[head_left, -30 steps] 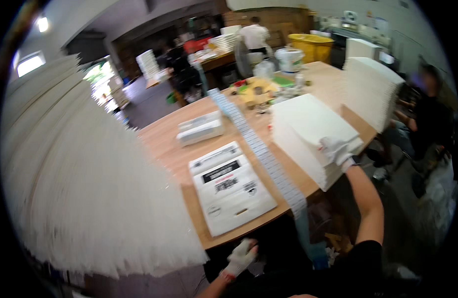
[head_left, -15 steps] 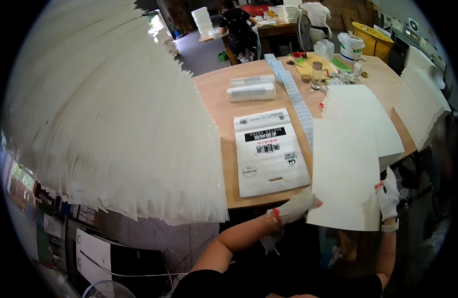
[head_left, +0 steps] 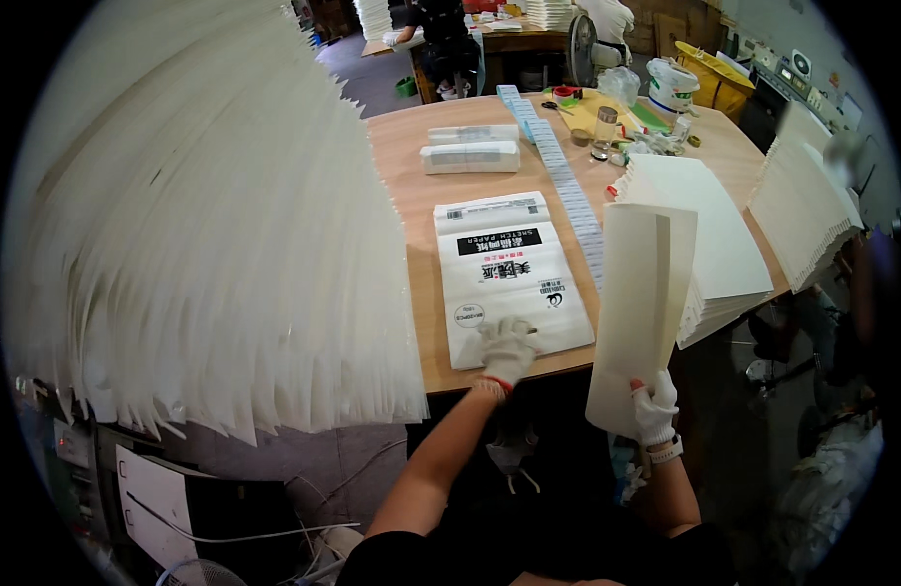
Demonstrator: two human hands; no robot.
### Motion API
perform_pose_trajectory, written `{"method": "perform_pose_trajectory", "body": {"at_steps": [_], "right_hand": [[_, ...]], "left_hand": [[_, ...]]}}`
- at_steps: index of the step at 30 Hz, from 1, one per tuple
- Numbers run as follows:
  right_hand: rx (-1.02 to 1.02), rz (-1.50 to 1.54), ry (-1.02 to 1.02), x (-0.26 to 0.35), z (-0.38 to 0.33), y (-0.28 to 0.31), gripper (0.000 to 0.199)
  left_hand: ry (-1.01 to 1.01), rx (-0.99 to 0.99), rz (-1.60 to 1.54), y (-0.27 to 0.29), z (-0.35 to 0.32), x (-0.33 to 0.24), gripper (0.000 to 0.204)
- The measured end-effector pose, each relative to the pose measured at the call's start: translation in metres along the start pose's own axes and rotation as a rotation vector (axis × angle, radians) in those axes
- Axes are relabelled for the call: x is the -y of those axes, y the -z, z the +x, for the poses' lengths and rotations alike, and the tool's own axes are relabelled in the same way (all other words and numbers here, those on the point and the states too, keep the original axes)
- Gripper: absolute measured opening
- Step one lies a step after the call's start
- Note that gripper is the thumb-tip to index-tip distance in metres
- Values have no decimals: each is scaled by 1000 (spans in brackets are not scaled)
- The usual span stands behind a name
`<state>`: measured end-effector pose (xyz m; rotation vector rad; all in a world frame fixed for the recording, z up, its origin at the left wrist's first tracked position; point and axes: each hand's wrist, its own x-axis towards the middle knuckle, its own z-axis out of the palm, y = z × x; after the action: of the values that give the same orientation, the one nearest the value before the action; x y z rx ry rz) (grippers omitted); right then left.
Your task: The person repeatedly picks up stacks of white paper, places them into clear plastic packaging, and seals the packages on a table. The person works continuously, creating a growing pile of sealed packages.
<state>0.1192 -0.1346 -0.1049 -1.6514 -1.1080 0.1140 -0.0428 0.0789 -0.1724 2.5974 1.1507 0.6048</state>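
Observation:
My gloved left hand rests flat on the near end of a white printed bag lying on the wooden table. Off the table's front edge, my gloved right hand grips the bottom of a thick sheaf of white paper, held upright and slightly curved. Just to the right lies a tall stack of white sheets, its corner overhanging the edge.
A huge fanned stack of white sheets fills the left. A strip of labels runs along the table; two wrapped packs, tape, bottles and a bucket sit at the far end. Another fanned stack is right. People work behind.
My head has tilted down toward the table. My left hand rose from below the edge onto the bag. My right hand lifted a sheaf off the stack and now holds it upright.

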Motion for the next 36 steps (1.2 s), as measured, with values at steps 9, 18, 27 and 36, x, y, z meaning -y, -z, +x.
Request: {"method": "perform_pose_trajectory", "body": {"at_steps": [9, 18, 27, 36], "right_hand": [[451, -305, 22, 30, -17, 21, 16], [855, -521, -568, 29, 24, -38, 41], [289, -211, -321, -114, 127, -172, 40], [214, -476, -85, -84, 151, -156, 41]], "left_hand": [[236, 626, -515, 10, 102, 56, 33], [0, 354, -501, 78, 141, 24, 32], [-191, 94, -198, 120, 106, -72, 17], [-164, -560, -461, 29, -21, 11, 61]]}}
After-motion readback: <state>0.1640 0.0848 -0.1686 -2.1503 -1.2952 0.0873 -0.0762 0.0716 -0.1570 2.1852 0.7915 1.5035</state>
